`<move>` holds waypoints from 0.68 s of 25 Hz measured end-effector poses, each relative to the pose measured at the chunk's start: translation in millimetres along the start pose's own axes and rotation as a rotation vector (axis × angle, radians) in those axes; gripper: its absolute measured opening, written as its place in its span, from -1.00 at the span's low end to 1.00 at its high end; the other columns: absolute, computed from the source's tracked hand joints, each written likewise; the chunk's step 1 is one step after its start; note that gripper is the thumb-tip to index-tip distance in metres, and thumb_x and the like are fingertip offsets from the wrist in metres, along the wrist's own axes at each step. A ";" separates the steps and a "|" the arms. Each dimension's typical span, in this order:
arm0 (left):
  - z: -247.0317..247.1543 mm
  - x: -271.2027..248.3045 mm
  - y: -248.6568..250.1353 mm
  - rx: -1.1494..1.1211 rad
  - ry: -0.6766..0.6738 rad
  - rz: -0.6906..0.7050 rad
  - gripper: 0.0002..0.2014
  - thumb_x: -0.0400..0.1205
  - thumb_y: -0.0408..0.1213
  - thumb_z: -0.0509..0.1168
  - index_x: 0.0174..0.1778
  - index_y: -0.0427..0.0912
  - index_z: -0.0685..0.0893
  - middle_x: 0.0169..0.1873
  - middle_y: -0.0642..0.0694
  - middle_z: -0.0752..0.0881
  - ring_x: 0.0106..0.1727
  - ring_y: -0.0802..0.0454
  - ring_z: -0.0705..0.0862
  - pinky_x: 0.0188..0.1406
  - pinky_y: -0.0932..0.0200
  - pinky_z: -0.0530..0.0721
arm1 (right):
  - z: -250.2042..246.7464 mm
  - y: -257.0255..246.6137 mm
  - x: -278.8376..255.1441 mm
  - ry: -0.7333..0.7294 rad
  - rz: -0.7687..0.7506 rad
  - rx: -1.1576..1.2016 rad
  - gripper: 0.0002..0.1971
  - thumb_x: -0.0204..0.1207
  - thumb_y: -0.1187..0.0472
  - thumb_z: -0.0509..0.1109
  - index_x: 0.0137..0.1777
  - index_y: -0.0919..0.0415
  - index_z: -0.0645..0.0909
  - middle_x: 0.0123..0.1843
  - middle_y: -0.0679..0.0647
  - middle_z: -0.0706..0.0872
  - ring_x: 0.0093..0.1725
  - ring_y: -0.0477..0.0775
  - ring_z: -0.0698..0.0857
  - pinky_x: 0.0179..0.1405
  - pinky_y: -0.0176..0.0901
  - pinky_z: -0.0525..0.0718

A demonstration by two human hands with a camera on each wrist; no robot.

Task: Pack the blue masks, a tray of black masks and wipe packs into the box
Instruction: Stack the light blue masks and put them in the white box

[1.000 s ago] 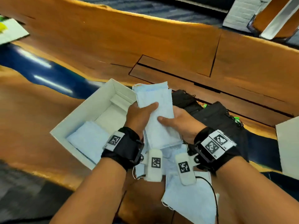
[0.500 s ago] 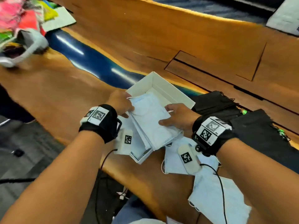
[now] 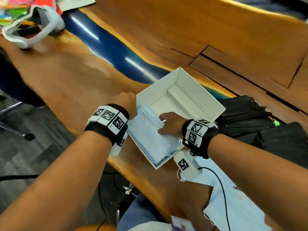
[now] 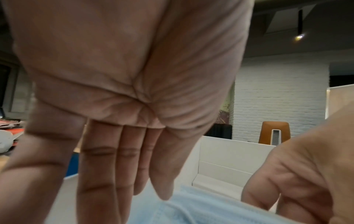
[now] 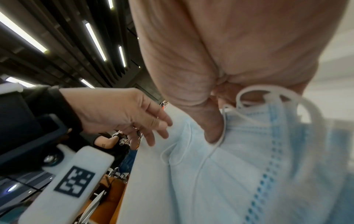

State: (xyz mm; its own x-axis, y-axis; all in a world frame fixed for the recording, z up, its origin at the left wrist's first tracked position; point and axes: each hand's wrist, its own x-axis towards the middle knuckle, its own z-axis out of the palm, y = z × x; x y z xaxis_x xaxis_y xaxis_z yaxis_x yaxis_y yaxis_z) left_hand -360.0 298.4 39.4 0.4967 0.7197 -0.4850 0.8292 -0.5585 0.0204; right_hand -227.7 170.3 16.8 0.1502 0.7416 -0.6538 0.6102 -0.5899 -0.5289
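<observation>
Blue masks (image 3: pixel 152 135) lie stacked in the near end of the white box (image 3: pixel 196 90) on the counter (image 3: pixel 70 77), right hand (image 3: pixel 170 125) pinching their edge, left hand (image 3: pixel 125 101) beside them with fingers straight.

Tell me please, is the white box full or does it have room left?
Partly filled: blue masks occupy the white box near end; its far end is bare.
</observation>
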 end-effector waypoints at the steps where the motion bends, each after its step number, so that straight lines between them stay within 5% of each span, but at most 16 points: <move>1: 0.5 0.5 0.1 0.005 0.022 0.011 -0.79 0.62 -0.29 0.28 0.05 -0.36 0.66 0.06 -0.31 0.71 0.02 -0.30 0.69 -0.02 -0.04 0.65 | 4.8 -3.8 1.9 -0.006 0.000 0.009 -0.62 0.53 0.22 0.42 0.33 0.27 0.58 0.28 0.18 0.64 0.24 0.20 0.65 0.22 -0.02 0.64; 6: -6.4 -0.5 16.7 -0.013 0.003 0.092 -0.77 0.66 -0.35 0.22 0.19 -0.28 0.65 0.14 -0.25 0.71 0.12 -0.28 0.69 0.08 -0.05 0.69 | 10.8 -12.4 -2.9 -0.076 0.057 -0.194 -0.51 0.58 -0.04 0.38 0.36 0.30 0.53 0.32 0.19 0.65 0.27 0.20 0.64 0.02 -0.15 0.53; 11: -10.6 14.5 56.1 0.009 -0.091 0.229 -0.64 0.71 -0.41 0.13 0.43 -0.25 0.57 0.38 -0.23 0.61 0.39 -0.19 0.58 0.35 0.06 0.52 | -2.0 -8.4 -14.0 -0.216 0.116 -0.144 -0.40 0.63 0.05 0.35 0.60 0.28 0.32 0.47 0.17 0.56 0.39 0.19 0.59 0.27 -0.08 0.60; 13: -7.2 26.5 70.8 0.060 -0.148 0.276 -0.65 0.74 -0.34 0.13 0.44 -0.24 0.57 0.41 -0.20 0.60 0.43 -0.17 0.56 0.38 0.07 0.47 | -2.0 -7.9 -14.6 -0.195 0.116 -0.150 -0.37 0.62 0.03 0.36 0.61 0.26 0.29 0.48 0.14 0.53 0.41 0.17 0.56 0.22 -0.12 0.58; 15: 4.9 43.2 79.0 0.164 -0.190 0.326 -0.64 0.73 -0.17 0.17 0.41 -0.19 0.60 0.39 -0.15 0.63 0.39 -0.17 0.60 0.38 0.03 0.49 | -2.5 -4.2 -13.0 -0.209 0.156 -0.137 -0.58 0.60 0.05 0.40 0.36 0.27 0.51 0.23 0.13 0.66 0.24 0.16 0.64 -0.04 -0.23 0.64; 17: 23.3 67.6 80.5 0.284 -0.257 0.330 -0.59 0.69 0.03 0.19 0.29 -0.16 0.66 0.32 -0.16 0.68 0.33 -0.19 0.64 0.37 -0.02 0.56 | -2.2 0.8 -9.4 -0.231 0.177 -0.127 -0.77 0.57 0.08 0.44 -0.01 0.24 0.55 -0.13 0.07 0.64 -0.13 0.06 0.66 -0.47 -0.38 0.56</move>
State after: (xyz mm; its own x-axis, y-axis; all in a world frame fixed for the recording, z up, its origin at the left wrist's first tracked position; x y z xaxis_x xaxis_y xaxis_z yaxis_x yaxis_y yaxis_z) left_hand -265.6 292.5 -12.1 0.6121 0.3808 -0.6931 0.5181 -0.8552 -0.0123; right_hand -226.9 163.6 23.7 0.0907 0.5301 -0.8430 0.6849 -0.6478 -0.3336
